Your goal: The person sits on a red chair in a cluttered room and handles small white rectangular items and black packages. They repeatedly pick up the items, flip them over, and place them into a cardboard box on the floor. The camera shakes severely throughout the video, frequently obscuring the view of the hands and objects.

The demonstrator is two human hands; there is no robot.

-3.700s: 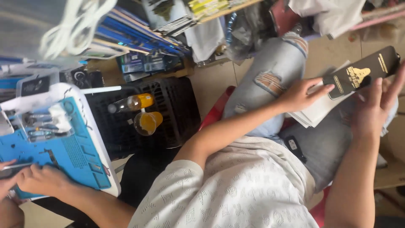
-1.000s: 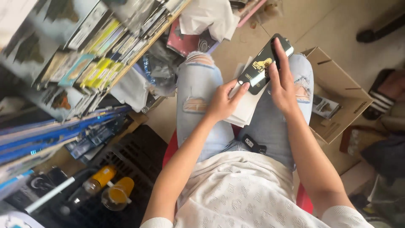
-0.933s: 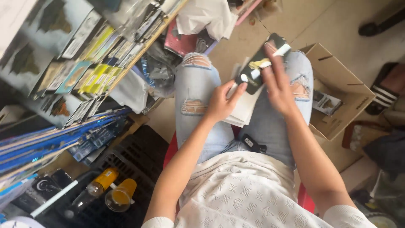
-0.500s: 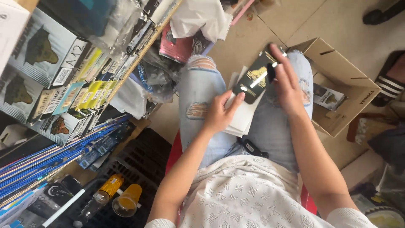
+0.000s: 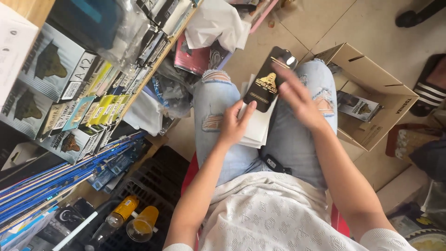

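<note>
I sit with a stack of white flat packets (image 5: 258, 128) on my lap, over ripped light-blue jeans. On top lies a black flat packet with gold print (image 5: 268, 81). My left hand (image 5: 236, 124) holds the stack from below, thumb on the black packet's lower edge. My right hand (image 5: 299, 95) is blurred, fingers spread, just right of the black packet and off it. A small black object (image 5: 275, 163) rests on my lap near my waist.
An open cardboard box (image 5: 371, 93) with a printed packet inside stands on the tiled floor to the right. Shelves of boxed goods (image 5: 69, 93) fill the left. A black crate (image 5: 153, 186) holds a yellow bottle (image 5: 121, 211) and an orange cup (image 5: 143, 223). Sandals lie at far right.
My right hand has come off the black packet and swung to its right side. The view has tilted further toward the shelves; earlier I sat near a blue work mat.
</note>
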